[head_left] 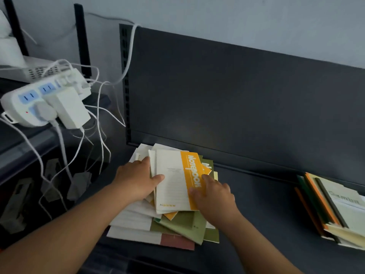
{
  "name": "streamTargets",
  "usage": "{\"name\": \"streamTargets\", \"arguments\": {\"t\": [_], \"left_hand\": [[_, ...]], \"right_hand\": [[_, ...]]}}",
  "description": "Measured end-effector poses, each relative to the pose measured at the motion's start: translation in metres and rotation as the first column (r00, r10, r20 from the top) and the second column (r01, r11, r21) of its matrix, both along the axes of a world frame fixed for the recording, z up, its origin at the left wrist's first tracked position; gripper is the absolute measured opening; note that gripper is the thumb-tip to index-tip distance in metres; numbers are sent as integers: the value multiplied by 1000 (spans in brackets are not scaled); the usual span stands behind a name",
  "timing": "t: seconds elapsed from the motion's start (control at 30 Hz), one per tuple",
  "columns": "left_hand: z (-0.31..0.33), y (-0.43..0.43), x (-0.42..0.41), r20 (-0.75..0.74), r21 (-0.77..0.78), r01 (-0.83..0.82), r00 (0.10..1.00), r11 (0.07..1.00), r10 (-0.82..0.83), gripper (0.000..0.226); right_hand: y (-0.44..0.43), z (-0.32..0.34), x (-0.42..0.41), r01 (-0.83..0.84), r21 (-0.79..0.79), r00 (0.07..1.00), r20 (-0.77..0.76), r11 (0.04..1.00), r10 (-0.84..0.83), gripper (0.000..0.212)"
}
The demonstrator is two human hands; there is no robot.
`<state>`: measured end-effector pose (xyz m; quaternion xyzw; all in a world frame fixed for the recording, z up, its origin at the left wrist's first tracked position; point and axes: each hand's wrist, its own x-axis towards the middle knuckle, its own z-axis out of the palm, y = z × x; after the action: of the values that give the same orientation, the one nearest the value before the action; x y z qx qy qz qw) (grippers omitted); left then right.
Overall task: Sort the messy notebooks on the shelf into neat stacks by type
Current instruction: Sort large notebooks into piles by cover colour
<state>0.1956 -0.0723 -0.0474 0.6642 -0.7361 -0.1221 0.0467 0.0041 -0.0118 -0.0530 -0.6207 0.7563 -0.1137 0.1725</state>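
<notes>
A messy pile of notebooks point(177, 226) lies on the dark shelf point(262, 204), with green, white and pink covers fanned out. On top sits a white notebook with an orange "Notebook" band point(173, 180). My left hand point(136, 178) grips its left edge, thumb on the cover and fingers around the pages beneath. My right hand point(213, 196) presses on the orange band at the notebook's right edge. A second, tidier stack of notebooks point(335, 210) with orange, green and black spines rests at the shelf's right end.
The shelf's dark back panel point(237, 91) rises behind the pile. At the left, a white power strip point(43, 99) with plugged adapters hangs over another shelf, and white cables point(102, 135) dangle near the pile's left side. Bare shelf surface lies between the two stacks.
</notes>
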Motion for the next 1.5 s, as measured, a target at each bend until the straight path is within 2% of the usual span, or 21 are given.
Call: {"name": "streamTargets", "arguments": {"t": [0.17,0.27,0.37,0.43,0.5,0.53,0.63,0.7,0.8,0.87,0.9,0.97,1.03,1.17,1.27,1.37,1.5], "left_hand": [[4,4,0,-51,-43,20,998,999,-22,75],[11,6,1,-256,18,-30,966,999,33,68],[18,7,3,-482,115,-114,862,987,156,62],[17,7,4,-617,204,-150,747,968,246,68],[16,8,5,-696,287,-148,647,946,312,62],[16,9,5,-702,300,-136,639,944,315,52],[18,10,3,-683,233,-93,693,968,231,16],[20,12,-1,-693,170,-49,704,984,155,14],[25,20,-10,-741,129,55,669,990,60,18],[27,23,-14,-779,117,117,626,986,17,16],[28,24,-15,-810,116,136,587,984,14,17],[31,25,-17,-876,136,145,480,980,51,18],[33,26,-21,-918,176,146,382,973,109,19],[36,30,-39,-939,248,172,284,953,193,20],[37,40,-58,-932,334,257,237,907,276,18],[38,56,-78,-921,388,384,204,838,333,16],[41,73,-109,-927,373,438,143,818,346,19]], "right_hand": [[5,-5,13,75,-10,997,-15,997,-75,60],[8,-5,18,108,-14,994,-6,994,-108,63],[12,-3,21,121,-13,992,33,993,-120,59],[16,-2,22,125,-16,990,62,992,-124,56],[18,-2,23,133,-16,988,80,991,-131,57],[19,-2,24,136,-18,987,90,991,-134,58],[21,-2,23,176,-31,975,141,984,-170,64],[22,-5,21,208,-40,963,182,977,-197,69],[21,-12,18,260,-39,935,260,965,-242,80],[22,-16,12,315,-45,884,378,948,-276,79],[23,-15,9,353,-28,829,473,935,-299,76],[28,-11,-2,432,43,656,671,901,-347,71],[36,-4,-14,473,115,522,762,873,-383,53],[54,6,-33,521,97,476,791,848,-383,29],[68,14,-45,582,47,436,824,812,-361,18],[85,20,-57,630,5,406,850,777,-335,13],[111,25,-78,680,-46,375,880,732,-293,9]]}}
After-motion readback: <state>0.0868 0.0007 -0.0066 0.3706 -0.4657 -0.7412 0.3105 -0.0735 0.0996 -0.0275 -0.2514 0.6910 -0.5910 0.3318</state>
